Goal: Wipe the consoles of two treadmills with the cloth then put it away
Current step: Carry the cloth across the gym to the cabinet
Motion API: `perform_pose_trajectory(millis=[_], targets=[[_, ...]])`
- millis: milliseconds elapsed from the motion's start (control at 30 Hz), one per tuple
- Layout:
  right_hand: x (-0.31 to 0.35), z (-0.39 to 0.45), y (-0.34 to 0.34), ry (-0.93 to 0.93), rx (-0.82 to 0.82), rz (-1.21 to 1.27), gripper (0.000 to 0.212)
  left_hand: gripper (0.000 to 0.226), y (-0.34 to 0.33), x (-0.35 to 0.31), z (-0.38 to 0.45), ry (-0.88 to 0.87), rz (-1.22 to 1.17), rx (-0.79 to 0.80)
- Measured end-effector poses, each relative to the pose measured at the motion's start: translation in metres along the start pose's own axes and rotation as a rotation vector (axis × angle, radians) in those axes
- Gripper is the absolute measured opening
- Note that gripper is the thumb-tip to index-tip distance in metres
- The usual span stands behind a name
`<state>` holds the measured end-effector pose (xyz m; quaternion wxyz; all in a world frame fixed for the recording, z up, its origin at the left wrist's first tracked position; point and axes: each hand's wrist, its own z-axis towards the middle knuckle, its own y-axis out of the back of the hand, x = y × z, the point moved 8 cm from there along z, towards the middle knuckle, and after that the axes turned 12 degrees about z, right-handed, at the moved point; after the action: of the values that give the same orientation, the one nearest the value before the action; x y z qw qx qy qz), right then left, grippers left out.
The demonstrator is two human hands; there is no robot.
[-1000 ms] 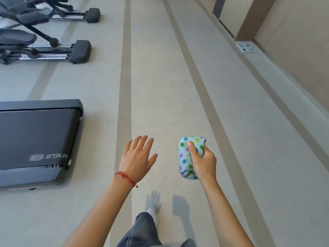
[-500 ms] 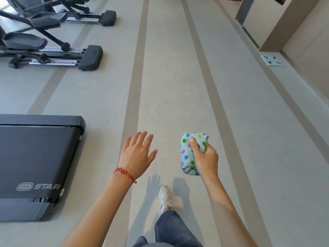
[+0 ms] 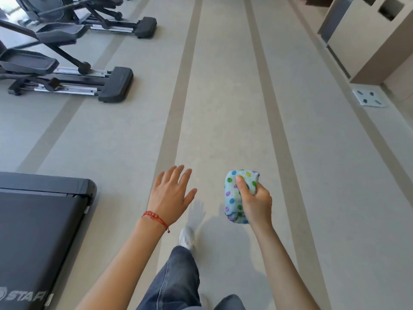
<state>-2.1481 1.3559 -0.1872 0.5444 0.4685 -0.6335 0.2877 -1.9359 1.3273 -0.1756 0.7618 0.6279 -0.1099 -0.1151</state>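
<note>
My right hand grips a bunched light-blue cloth with coloured dots, held out in front of me above the floor. My left hand is beside it with fingers spread and nothing in it; a red string bracelet sits on the wrist. The rear end of a black treadmill deck lies on the floor at lower left, to the left of my left arm. No treadmill console is in view.
Two elliptical machines stand at the upper left. A beige cabinet and a white floor plate sit along the right wall. A striped floor aisle runs ahead between them. My jeans leg and white shoe show below.
The view has advanced along the aisle: the treadmill deck slid down and left, the ellipticals and cabinet came closer. My foot has stepped forward. Both hands keep their pose, cloth still held.
</note>
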Motion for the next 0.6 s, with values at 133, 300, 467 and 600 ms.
perform_pose_trajectory(millis=[133,300,467,600], targets=[[0.026,0.096,-0.041,0.038,-0.011,-0.026,0.026,0.045,-0.025,0.031,0.1,0.002,0.013,-0.054],[0.071,0.217,-0.094,0.046,-0.019,-0.037,0.027,0.051,-0.048,0.07,0.227,0.011,-0.01,-0.049],[0.112,0.315,-0.13,0.048,-0.034,-0.01,0.026,0.049,-0.057,0.104,0.341,0.01,-0.002,-0.074],[0.126,0.387,-0.147,0.031,-0.047,-0.01,0.024,0.047,-0.073,0.117,0.42,0.002,-0.016,-0.081]])
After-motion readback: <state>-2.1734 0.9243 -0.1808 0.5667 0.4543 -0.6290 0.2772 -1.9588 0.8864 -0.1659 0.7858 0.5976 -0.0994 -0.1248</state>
